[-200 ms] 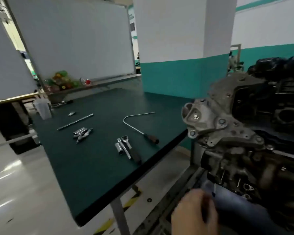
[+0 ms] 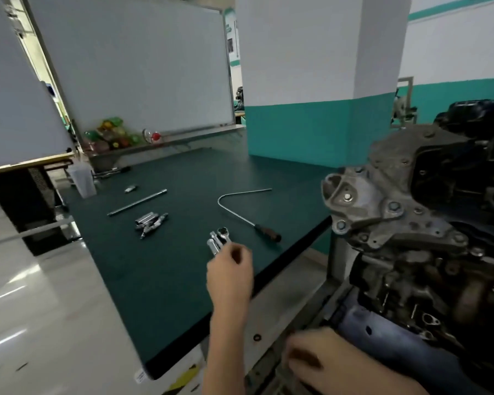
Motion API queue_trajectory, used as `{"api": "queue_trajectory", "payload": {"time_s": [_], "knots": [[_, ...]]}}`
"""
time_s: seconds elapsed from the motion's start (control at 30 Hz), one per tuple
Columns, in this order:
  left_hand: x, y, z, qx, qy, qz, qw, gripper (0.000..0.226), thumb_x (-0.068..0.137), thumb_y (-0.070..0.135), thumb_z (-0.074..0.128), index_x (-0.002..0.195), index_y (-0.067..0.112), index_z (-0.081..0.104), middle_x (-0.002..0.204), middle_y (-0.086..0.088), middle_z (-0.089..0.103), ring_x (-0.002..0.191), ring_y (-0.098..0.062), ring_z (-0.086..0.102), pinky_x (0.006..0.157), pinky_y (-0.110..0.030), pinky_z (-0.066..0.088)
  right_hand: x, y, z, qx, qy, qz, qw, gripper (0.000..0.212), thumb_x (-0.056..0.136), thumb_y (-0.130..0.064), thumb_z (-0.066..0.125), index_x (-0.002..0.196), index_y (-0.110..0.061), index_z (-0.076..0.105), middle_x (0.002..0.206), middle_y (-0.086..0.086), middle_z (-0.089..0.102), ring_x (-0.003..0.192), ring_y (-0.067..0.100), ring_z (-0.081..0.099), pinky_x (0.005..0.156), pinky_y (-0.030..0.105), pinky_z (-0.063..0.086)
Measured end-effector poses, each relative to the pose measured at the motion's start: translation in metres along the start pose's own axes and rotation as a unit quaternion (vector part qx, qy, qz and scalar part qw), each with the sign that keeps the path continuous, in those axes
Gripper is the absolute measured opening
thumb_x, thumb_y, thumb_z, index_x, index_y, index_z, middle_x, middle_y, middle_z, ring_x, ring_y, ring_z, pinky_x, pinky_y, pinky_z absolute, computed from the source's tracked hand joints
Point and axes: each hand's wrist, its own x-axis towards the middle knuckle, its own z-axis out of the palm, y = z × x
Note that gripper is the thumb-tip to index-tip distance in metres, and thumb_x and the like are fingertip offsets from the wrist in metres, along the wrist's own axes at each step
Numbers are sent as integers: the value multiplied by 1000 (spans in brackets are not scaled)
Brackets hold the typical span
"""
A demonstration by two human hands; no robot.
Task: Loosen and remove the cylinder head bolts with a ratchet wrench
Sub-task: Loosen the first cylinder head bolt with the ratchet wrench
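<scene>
The left hand (image 2: 230, 273) is stretched over the ratchet wrench (image 2: 224, 234) — fingers curled, hold not discernible; the right hand (image 2: 340, 363) is blurred, fingers unreadable.

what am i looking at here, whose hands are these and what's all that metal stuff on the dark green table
It is one picture from a camera worn on a person's head, looking down at their bare hands; no robot. The left hand is over the handle of a shiny steel ratchet wrench lying on the dark green table; whether it grips it yet is unclear. The right hand is low beside the grimy grey car engine, blurred. Also on the table: a bent steel rod with a brown handle, a long thin steel bar and a heap of silver sockets.
</scene>
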Motion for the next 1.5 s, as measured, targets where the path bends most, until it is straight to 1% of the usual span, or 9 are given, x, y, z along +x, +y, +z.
{"api": "queue_trajectory", "payload": {"time_s": [0.07, 0.3, 0.5, 0.9, 1.0, 1.1, 1.2, 1.3, 1.5], "knots": [[44, -18, 2, 67, -10, -50, 996, 18, 91, 19, 52, 93, 13, 70, 95, -6, 70, 93, -27, 62, 79, -35, 51, 53, -16, 0, 151, -77, 20, 985, 17, 91, -9, 48, 87, -15, 63, 91, 7, 61, 85, 19, 59, 71, 27, 43], [139, -65, 20, 135, -82, -101, 982, 31, 88, 22, 60, 115, 7, 56, 121, -12, 57, 106, -29, 57, 80, -32, 43, 168, 11, 63, 124, -78, 199, 969, 40, 92, -26, 54, 129, -13, 45, 127, 7, 43, 117, 27, 39, 101, 31, 32], [166, -80, 30, 193, -126, -115, 966, 27, 85, 22, 58, 102, 2, 65, 107, -16, 66, 98, -31, 62, 68, -29, 42, 195, 15, 84, 71, -131, 226, 963, 43, 93, -30, 54, 130, -13, 42, 128, 9, 43, 119, 31, 40, 102, 36, 33], [179, -75, 51, 323, -110, -100, 935, 54, 94, 49, 49, 124, 4, 55, 135, -19, 46, 126, -35, 38, 101, -38, 37, 220, 13, 76, -20, -234, 239, 942, 38, 95, -24, 47, 123, 2, 46, 126, 20, 50, 115, 36, 49, 91, 39, 40], [184, -62, 57, 410, -120, -103, 898, 51, 90, 51, 53, 121, 11, 58, 133, -16, 50, 126, -35, 37, 103, -37, 31, 218, 32, 71, 140, -155, 323, 923, 25, 96, -23, 47, 101, -1, 57, 102, 19, 60, 85, 29, 63, 69, 30, 45], [183, -50, 66, 459, -118, -105, 874, 34, 94, 28, 44, 122, 13, 56, 133, -14, 49, 125, -33, 33, 104, -38, 27, 196, 49, 63, 402, -49, 373, 835, 29, 98, -23, 47, 77, -5, 56, 67, 10, 56, 46, 16, 50, 46, 28, 44], [180, -39, 74, 414, -91, -95, 901, 36, 98, 16, 33, 126, 9, 55, 135, -15, 47, 127, -34, 31, 107, -39, 24, 168, 57, 42, 624, 10, 315, 715, 21, 98, -10, 44, 86, -1, 60, 65, 9, 57, 52, 18, 55, 49, 28, 46], [172, -3, 75, 282, -65, -24, 957, 39, 104, 22, 29, 122, 1, 57, 128, -20, 54, 122, -37, 44, 103, -40, 33, 153, 60, 9, 688, 5, 291, 665, 22, 94, 4, 39, 104, 0, 58, 65, 5, 58, 51, 15, 51, 47, 26, 44], [103, 75, 76, -103, -159, 152, 970, 35, 102, 28, 44, 70, 14, 45, 68, -4, 51, 58, -20, 46, 60, -38, 41, 105, 56, -56, 654, 31, 371, 658, 51, 78, -66, 50, 64, -17, 48, 51, -3, 25, 34, 9, 19, 34, 17, 20]]}}
